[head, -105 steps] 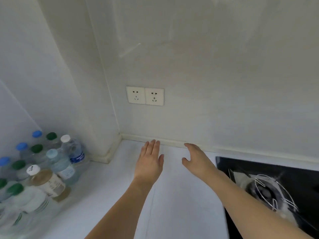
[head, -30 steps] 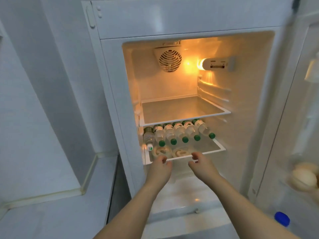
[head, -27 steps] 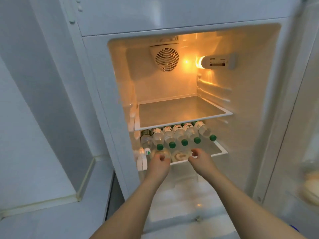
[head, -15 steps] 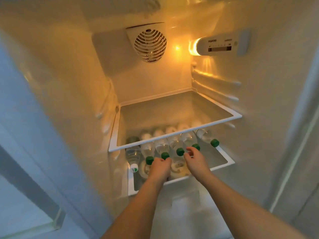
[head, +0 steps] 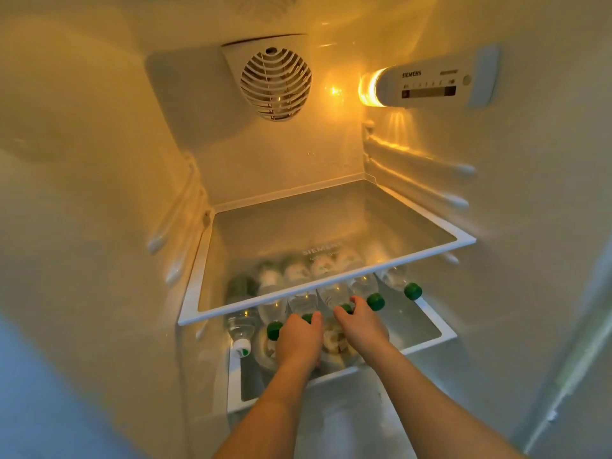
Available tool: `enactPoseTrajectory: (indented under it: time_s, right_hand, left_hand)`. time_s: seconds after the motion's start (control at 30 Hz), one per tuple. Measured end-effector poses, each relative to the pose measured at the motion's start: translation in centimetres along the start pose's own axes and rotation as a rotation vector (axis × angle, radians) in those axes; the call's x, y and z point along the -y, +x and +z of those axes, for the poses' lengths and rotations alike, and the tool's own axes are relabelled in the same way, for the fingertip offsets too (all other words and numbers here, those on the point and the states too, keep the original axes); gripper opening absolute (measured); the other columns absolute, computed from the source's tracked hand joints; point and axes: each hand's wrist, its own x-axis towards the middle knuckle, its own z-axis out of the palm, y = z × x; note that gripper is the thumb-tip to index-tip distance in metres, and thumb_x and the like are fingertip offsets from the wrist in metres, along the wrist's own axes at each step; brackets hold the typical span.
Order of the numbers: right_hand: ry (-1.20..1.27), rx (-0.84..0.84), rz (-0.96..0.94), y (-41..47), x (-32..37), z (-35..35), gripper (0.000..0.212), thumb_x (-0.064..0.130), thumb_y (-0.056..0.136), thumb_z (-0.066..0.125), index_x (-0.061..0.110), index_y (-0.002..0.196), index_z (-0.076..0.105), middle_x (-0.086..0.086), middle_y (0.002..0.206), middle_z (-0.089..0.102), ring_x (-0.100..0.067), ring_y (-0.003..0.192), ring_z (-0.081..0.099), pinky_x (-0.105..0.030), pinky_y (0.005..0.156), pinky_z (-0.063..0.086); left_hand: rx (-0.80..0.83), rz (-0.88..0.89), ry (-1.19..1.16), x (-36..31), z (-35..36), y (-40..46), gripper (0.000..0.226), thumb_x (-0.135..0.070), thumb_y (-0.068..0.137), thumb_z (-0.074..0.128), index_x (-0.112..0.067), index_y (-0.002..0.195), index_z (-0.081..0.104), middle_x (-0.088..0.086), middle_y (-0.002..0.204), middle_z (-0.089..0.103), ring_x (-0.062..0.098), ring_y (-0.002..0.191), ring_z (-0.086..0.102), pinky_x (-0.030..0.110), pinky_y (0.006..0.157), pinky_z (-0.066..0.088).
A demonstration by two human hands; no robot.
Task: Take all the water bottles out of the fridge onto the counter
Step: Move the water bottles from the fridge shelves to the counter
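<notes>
Since half a second ago both hands have pushed a little deeper into the fridge, from the front of the bottle row to right over the caps. The left hand (head: pixel 299 337) lies knuckles up on the green cap and neck of a water bottle near the middle of the row, fingers curled down around it. The right hand (head: pixel 359 323) sits just beside it, its fingers bent over the neck of the next bottle, whose green cap shows between them. How firmly either hand grips cannot be told from this angle.

The water bottles (head: pixel 334 298) lie on their sides in a row of 6 on the lower glass shelf (head: pixel 433 336), caps toward the door. 5 have green caps; the leftmost, a white-capped bottle (head: pixel 240 327), lies a little forward of the rest. The 2 green-capped bottles at the right end, with caps (head: pixel 376 301) and (head: pixel 413 290), are untouched. Below the hands, some round pale items lie under the lower shelf, too blurred to name.

Above the row, the upper glass shelf (head: pixel 331 294) carries nothing, and the bottle bodies show through it. On the back wall is a round fan grille (head: pixel 275 81); on the right wall, a control panel (head: pixel 430 82) with its lit lamp (head: pixel 369 89).
</notes>
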Motion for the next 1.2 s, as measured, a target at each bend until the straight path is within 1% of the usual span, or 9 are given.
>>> enactPoseTrajectory:
  time_s: [0.13, 0.27, 0.37, 0.5, 0.6, 0.83, 1.0, 1.1, 1.2]
  right_hand:
    - [0.206, -0.041, -0.069, -2.1, -0.5, -0.4, 0.061, 0.033, 0.092, 0.046, 0.031, 0.149, 0.025, -0.003, 0.139, 0.051, -0.027, 0.119, 0.051, -0.045, 0.099, 0.045]
    - [0.383, -0.168, -0.133, -4.7, -1.1, -1.7, 0.056, 0.03, 0.094, 0.056, 0.024, 0.146, 0.035, 0.001, 0.139, 0.05, -0.022, 0.125, 0.049, -0.038, 0.099, 0.043]
    - [0.457, -0.26, -0.175, -6.5, -1.3, -2.8, 0.052, 0.032, 0.092, 0.06, 0.02, 0.14, 0.045, 0.001, 0.126, 0.058, -0.019, 0.116, 0.054, -0.036, 0.095, 0.045]
    - [0.463, -0.389, -0.26, -8.4, -0.4, -4.9, 0.016, 0.035, 0.089, 0.06, 0.021, 0.096, 0.062, 0.0, 0.089, 0.063, -0.021, 0.088, 0.059, -0.039, 0.078, 0.049]
    - [0.458, -0.464, -0.34, -9.4, 0.4, -6.6, 0.023, 0.035, 0.09, 0.061, 0.023, 0.073, 0.051, 0.002, 0.072, 0.054, -0.019, 0.072, 0.052, -0.032, 0.061, 0.038]
    - [0.372, -0.476, -0.493, -9.2, 1.7, -7.5, 0.023, 0.037, 0.09, 0.061, 0.016, 0.099, 0.056, 0.001, 0.104, 0.045, -0.013, 0.1, 0.042, -0.029, 0.085, 0.038]
    - [0.681, -0.364, -0.541, -9.2, 1.2, -7.0, 0.022, 0.034, 0.092, 0.063, 0.02, 0.106, 0.053, 0.009, 0.097, 0.06, -0.01, 0.094, 0.059, -0.028, 0.082, 0.048]
    - [0.836, -0.354, -0.468, -9.0, 1.1, -6.5, 0.023, 0.025, 0.087, 0.07, 0.019, 0.102, 0.055, 0.006, 0.103, 0.062, -0.01, 0.1, 0.06, -0.027, 0.085, 0.048]
    - [0.902, -0.372, -0.352, -9.1, 1.0, -5.9, 0.019, 0.013, 0.084, 0.067, 0.019, 0.102, 0.063, 0.009, 0.103, 0.061, -0.009, 0.103, 0.058, -0.014, 0.078, 0.047]
  left_hand:
    - [0.08, -0.025, -0.058, 0.1, 0.0, -1.4, 0.033, -0.043, 0.089, 0.051, -0.013, 0.094, 0.064, 0.008, 0.089, 0.067, 0.024, 0.081, 0.063, 0.036, 0.075, 0.053]
    - [0.14, 0.007, -0.087, 0.6, -0.6, -4.2, 0.031, -0.05, 0.083, 0.056, -0.02, 0.075, 0.062, 0.003, 0.076, 0.067, 0.025, 0.076, 0.066, 0.037, 0.076, 0.058]
    - [0.073, 0.061, -0.071, 1.6, -0.9, -6.2, 0.033, -0.054, 0.081, 0.054, -0.023, 0.085, 0.063, -0.001, 0.082, 0.065, 0.021, 0.079, 0.063, 0.037, 0.077, 0.057]
    - [-0.109, 0.163, 0.01, 1.8, -2.8, -8.2, 0.038, -0.056, 0.083, 0.048, -0.021, 0.09, 0.06, 0.0, 0.084, 0.063, 0.019, 0.079, 0.059, 0.034, 0.071, 0.052]
    - [-0.296, 0.288, 0.046, 0.9, -5.0, -9.3, 0.032, -0.054, 0.082, 0.048, -0.023, 0.085, 0.055, -0.003, 0.075, 0.059, 0.017, 0.07, 0.057, 0.033, 0.064, 0.052]
    - [-0.527, 0.636, 0.151, -1.2, -7.0, -9.9, 0.027, -0.054, 0.09, 0.049, -0.027, 0.089, 0.049, -0.008, 0.08, 0.052, 0.016, 0.069, 0.053, 0.03, 0.054, 0.047]
    - [-0.65, 0.795, 0.139, -1.0, -7.2, -10.5, 0.029, -0.049, 0.092, 0.052, -0.021, 0.097, 0.052, -0.007, 0.085, 0.052, 0.014, 0.069, 0.05, 0.023, 0.054, 0.039]
    - [-0.584, 0.756, -0.035, 0.2, -5.9, -10.8, 0.049, -0.067, 0.09, 0.037, -0.025, 0.114, 0.048, -0.006, 0.097, 0.062, 0.017, 0.081, 0.063, 0.034, 0.061, 0.055]
    - [-0.497, 0.766, -0.368, 1.7, -4.8, -10.5, 0.034, -0.071, 0.088, 0.041, -0.048, 0.113, 0.037, -0.014, 0.112, 0.059, 0.013, 0.098, 0.061, 0.043, 0.074, 0.056]
